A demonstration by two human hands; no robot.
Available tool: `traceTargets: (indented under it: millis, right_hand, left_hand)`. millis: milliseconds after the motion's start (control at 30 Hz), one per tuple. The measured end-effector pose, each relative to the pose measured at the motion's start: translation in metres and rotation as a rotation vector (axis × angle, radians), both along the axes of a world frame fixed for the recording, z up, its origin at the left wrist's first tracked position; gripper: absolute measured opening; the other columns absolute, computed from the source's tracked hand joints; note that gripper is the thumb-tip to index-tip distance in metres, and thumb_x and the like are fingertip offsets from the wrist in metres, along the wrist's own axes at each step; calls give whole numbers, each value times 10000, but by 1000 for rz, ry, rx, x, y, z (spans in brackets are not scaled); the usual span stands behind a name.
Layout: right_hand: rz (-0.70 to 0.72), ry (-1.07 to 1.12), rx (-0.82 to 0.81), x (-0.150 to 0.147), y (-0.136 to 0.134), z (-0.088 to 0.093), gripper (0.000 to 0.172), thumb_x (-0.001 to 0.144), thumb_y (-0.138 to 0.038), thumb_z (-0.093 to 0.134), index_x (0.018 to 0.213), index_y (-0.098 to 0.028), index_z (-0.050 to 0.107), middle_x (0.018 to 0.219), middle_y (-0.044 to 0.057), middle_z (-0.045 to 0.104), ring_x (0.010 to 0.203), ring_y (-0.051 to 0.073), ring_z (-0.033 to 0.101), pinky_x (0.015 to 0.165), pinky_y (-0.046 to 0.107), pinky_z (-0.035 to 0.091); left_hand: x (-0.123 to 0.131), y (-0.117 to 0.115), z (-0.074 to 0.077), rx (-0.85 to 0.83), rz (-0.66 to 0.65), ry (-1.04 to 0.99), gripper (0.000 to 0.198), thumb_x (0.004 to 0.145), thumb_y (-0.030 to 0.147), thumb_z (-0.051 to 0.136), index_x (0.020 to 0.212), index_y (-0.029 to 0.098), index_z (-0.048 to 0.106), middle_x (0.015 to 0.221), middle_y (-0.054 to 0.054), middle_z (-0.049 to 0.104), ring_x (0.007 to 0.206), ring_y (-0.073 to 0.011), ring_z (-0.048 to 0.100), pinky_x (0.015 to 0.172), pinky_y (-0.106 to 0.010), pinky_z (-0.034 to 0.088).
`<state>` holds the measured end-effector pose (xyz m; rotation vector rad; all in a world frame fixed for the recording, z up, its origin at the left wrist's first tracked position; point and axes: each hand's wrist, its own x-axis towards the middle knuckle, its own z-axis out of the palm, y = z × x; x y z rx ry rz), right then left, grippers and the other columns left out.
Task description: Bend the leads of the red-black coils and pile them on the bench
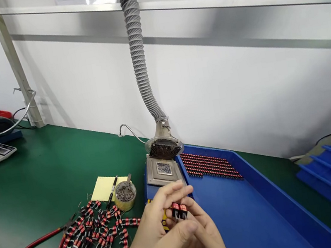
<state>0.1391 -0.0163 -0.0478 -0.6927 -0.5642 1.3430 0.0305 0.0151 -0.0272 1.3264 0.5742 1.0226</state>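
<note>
At the lower centre of the frame, we grasp a pair of red-and-black coils (pixel 179 208) between the fingers of our left hand (pixel 161 229) and right hand (pixel 207 239), both curled around it. The pair's long axis runs roughly left to right, dipping slightly rightward; its red tops face up and its black sides face the bottom edge.

Right of centre, our blue tray (pixel 233 214) holds close rows of red coils (pixel 211 166) at its far end. Left of our hands, a round tub (pixel 127 205) contains grey bits (pixel 123 195) and a metal tool (pixel 128 181). Loose coils (pixel 90 236) lie heaped on the green desk (pixel 64 157) at lower left.
</note>
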Motion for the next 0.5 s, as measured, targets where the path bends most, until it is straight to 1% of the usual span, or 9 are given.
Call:
traceTargets:
  millis: [33,67,133,200,267,367,433,500]
  right_hand:
    - [-28,-27,9,0,0,-1,310,662,-360,876,911,-243,733,866,32,711,783,192,693,812,353,565]
    - [-64,-66,21,1,1,-3,289,669,-349,873,900,-240,738,879,37,716,803,201,698,825,362,566]
    - [-136,-162,51,3,3,-5,233,690,-334,860,874,-241,750,913,46,724,879,220,698,847,361,565]
    - [-168,-255,99,5,5,-8,176,708,-331,848,838,-249,763,939,50,733,959,228,688,871,340,561]
    - [-142,-313,152,7,7,-12,123,723,-324,837,814,-268,775,957,45,748,990,216,689,883,306,557]
    - [-83,-317,160,7,8,-16,106,738,-303,829,834,-294,785,985,45,769,1008,204,699,883,274,556]
    - [-76,-301,131,5,7,-17,118,723,-319,839,821,-283,784,970,55,771,997,208,702,880,273,555]
    - [-79,-302,108,2,6,-17,144,700,-339,853,790,-257,776,916,64,762,933,206,704,846,275,561]
  left_hand:
    - [0,1,0,-7,16,14,429,863,334,667,1279,290,573,1330,-64,617,1269,-261,518,1061,-399,395]
    - [0,3,0,-14,34,19,357,855,315,664,1207,270,632,1286,-67,647,1232,-263,551,1057,-405,403]
    - [-1,7,2,-55,51,-22,185,823,287,685,990,220,729,1162,-78,711,1139,-262,615,1023,-397,442]
    - [-2,10,4,-119,56,-107,99,779,279,734,818,190,753,1032,-84,754,1032,-253,666,943,-365,499]
    - [-1,13,5,-178,104,-163,132,743,305,779,741,174,761,887,-82,773,909,-234,696,840,-328,537]
    - [0,15,6,-234,176,-234,206,718,364,816,697,168,758,670,-51,746,712,-189,690,723,-289,550]
    - [-1,17,7,-249,207,-313,233,708,381,835,664,172,740,609,-24,722,649,-159,672,699,-264,548]
    - [-4,19,7,-239,268,-377,245,702,390,848,654,178,733,613,-5,720,647,-134,666,704,-234,540]
